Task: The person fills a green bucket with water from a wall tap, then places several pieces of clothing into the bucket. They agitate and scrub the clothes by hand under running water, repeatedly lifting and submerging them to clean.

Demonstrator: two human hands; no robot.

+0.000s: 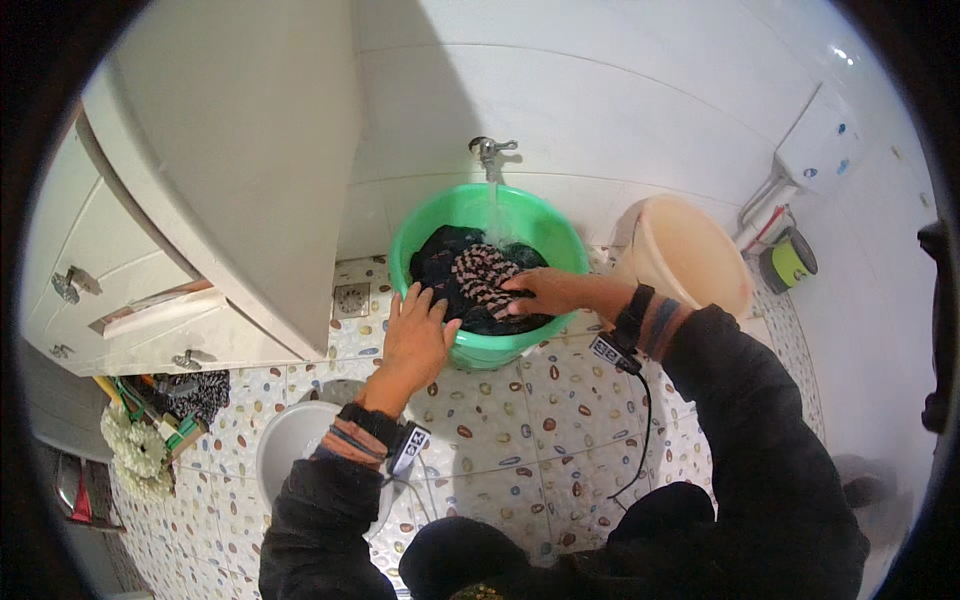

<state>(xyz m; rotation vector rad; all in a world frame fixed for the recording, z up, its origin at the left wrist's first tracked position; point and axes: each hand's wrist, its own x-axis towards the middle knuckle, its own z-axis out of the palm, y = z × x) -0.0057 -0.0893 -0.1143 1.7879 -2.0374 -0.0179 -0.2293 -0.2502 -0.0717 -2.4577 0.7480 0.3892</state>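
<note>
A green plastic basin [487, 352] stands on the floor against the wall. Water runs into it from a metal tap [489, 150]. Inside lie dark wet cloth [442, 259] and a black-and-pink patterned cloth [480, 277]. My right hand [547, 291] reaches over the basin's right side, its fingertips on the patterned cloth; whether they pinch it I cannot tell. My left hand [416, 330] rests at the near left rim, fingers apart, holding nothing. Each wrist wears a strap with a small cabled device.
A cream bucket [686, 255] stands right of the basin, with a green and black container [789, 261] beyond. A white bowl [289, 442] is by my left forearm. On the left are a white cabinet [247, 150], white flowers [139, 446] and a floor drain [351, 300].
</note>
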